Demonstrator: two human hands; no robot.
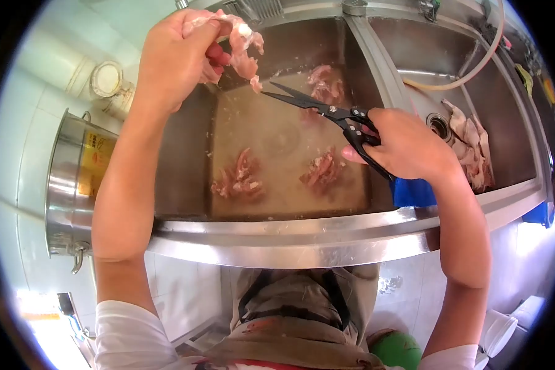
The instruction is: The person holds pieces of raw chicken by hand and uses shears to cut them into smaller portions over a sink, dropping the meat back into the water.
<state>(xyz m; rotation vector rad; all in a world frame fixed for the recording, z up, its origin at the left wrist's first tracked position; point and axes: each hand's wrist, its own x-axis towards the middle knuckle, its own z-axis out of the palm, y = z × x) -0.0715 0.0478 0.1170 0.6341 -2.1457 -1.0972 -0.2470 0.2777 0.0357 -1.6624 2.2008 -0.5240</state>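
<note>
My left hand [172,58] is closed around a piece of raw meat [243,46], held up over the far left of the water-filled sink basin [185,166]. Pale strips of it dangle to the right of my fingers. My right hand [407,142] grips black kitchen scissors [327,110] by the handles. Their blades stand slightly apart, tips pointing left, just beside the hanging end of the meat. Below, several heaps of raw meat [240,179] lie in the cloudy water, one near the left front, another heap [324,171] near the right front.
The right basin holds larger raw pieces with skin [472,142] near its drain [439,126]. A hose [468,80] curves over that basin. Left of the sink stands a steel pot [68,185]. Something blue [413,192] hangs on the front rim under my right hand.
</note>
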